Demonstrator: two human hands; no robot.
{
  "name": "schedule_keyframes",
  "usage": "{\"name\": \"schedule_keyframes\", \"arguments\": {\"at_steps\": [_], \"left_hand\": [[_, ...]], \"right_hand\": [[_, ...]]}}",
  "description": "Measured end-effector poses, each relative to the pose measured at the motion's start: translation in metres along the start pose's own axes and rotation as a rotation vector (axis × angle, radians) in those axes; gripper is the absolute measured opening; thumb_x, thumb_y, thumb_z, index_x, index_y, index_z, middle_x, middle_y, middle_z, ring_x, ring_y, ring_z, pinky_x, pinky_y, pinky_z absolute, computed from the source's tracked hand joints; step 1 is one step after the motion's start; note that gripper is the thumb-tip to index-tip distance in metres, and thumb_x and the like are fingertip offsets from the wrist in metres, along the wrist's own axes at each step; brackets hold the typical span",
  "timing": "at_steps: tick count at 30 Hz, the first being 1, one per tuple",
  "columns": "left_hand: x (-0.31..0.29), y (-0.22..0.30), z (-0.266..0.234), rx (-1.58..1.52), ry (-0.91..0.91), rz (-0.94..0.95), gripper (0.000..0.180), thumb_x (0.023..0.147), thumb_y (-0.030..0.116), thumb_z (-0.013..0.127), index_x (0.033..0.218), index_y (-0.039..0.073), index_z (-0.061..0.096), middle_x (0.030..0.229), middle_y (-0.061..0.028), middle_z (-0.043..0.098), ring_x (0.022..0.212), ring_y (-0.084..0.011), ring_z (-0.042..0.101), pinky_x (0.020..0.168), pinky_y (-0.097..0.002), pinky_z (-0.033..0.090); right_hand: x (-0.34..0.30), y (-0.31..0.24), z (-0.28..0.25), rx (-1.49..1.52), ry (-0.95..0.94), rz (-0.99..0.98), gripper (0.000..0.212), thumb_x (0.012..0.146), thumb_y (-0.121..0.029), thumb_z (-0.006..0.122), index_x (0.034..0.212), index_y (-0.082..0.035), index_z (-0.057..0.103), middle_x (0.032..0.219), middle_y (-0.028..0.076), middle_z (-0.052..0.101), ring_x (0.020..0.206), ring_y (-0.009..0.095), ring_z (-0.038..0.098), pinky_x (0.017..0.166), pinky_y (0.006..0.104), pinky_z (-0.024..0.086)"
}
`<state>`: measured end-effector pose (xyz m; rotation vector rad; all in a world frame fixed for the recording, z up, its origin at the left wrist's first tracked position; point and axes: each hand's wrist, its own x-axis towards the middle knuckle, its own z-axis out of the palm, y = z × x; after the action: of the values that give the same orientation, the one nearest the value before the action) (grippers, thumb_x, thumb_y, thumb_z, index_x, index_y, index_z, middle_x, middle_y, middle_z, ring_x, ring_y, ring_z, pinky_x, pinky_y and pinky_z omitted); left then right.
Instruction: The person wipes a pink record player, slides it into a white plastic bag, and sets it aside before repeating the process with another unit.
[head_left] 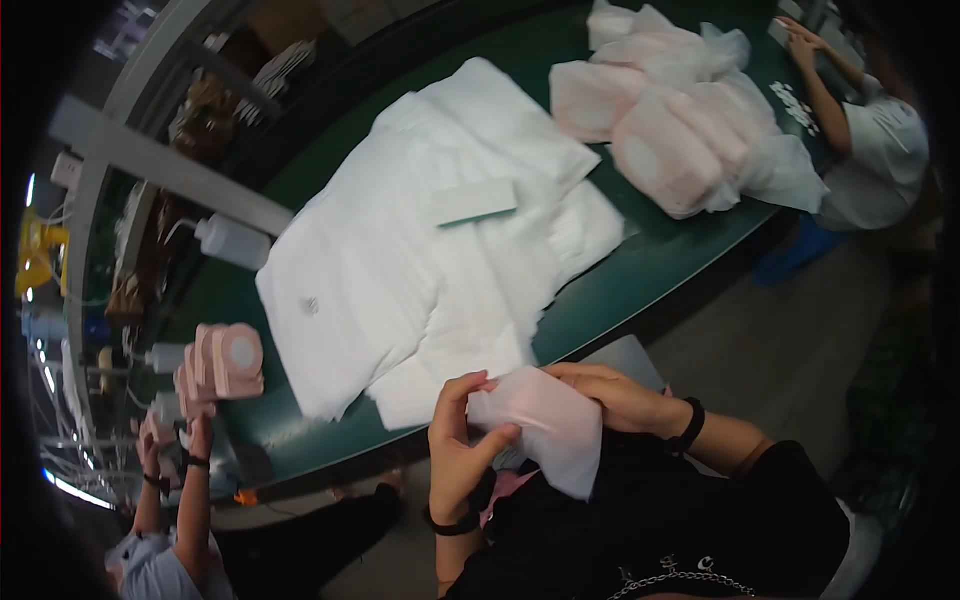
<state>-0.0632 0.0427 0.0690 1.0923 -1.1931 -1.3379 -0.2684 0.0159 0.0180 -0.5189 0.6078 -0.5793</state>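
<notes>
In my hands: a pale pink soft flat pouch in a thin white translucent wrapper (540, 420), held close to my chest, just off the near edge of the table.
My left hand (462, 440): fingers curled and pinched on the pouch's left edge, thumb on top.
My right hand (612, 395): closed over the pouch's upper right side, fingers lying across it.
Just beyond: a wide heap of white padded sheets (420, 260), with a small pale green rectangular card (475, 203) lying on top.
Left of the heap: a white plastic squeeze bottle (232, 240), and a stack of pink round-faced pouches (225, 362) held up by another person's hand (196, 432).
Farther right: a pile of pink pouches in clear bags (680, 110), and another person in a white shirt (880, 160) beside it.
Surface: a dark green table (640, 270); grey floor (780, 350) under it.
</notes>
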Motion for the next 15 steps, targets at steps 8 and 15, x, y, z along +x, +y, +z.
{"name": "schedule_keyframes", "arguments": {"at_steps": [8, 15], "left_hand": [[0.051, -0.028, 0.042, 0.166, -0.013, 0.012, 0.033, 0.083, 0.011, 0.066, 0.108, 0.001, 0.046, 0.097, -0.0068, 0.052, 0.092, -0.0127, 0.050, 0.081, -0.0253, 0.043], [0.082, -0.018, 0.069, -0.156, -0.030, 0.162, 0.047, 0.086, 0.017, 0.062, 0.124, 0.003, 0.038, 0.118, -0.0120, 0.042, 0.109, -0.0204, 0.046, 0.091, -0.0317, 0.041]], "right_hand": [[-0.033, -0.029, -0.001, -0.601, 0.187, -0.680, 0.094, 0.074, -0.032, 0.075, 0.144, -0.004, 0.018, 0.145, 0.019, 0.028, 0.133, 0.025, 0.029, 0.107, 0.0371, 0.028], [-0.038, -0.134, -0.068, -1.359, 0.793, -0.927, 0.044, 0.083, -0.003, 0.055, 0.126, -0.001, 0.047, 0.119, 0.014, 0.056, 0.110, 0.025, 0.053, 0.096, 0.0338, 0.039]]}}
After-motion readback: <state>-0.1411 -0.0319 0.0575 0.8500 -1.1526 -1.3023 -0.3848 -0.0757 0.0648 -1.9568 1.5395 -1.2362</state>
